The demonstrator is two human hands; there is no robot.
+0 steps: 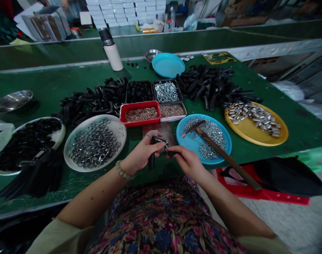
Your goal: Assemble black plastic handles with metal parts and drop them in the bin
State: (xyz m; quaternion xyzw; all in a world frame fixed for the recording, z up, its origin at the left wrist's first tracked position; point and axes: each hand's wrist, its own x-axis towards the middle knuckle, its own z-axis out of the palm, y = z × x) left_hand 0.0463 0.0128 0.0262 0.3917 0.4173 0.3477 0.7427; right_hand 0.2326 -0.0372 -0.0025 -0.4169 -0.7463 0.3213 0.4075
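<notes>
My left hand [141, 153], a beaded bracelet at its wrist, is closed around a black handle-like part [151, 163] with pale lettering. Thumb and fingers of my right hand [189, 161] pinch a small dark piece [172, 153] against its right end. A bit of bright metal shows where the two meet; its exact shape is too small to tell. Both hands are over a flat metal plate [165, 129] at the front of the green table. Just right of them, a blue tray [182, 148] holds small shiny nuts, with a wooden-handled hammer [220, 150] lying across it.
White trays of metal rings [94, 144] and black pieces [25, 141] stand left. Ahead are a red bin [121, 114] of pins and a bin of screws [166, 91]. Black parts [208, 83] lie heaped. Metal sleeves fill part of a yellow tray [245, 132]. A flask [113, 56] stands behind.
</notes>
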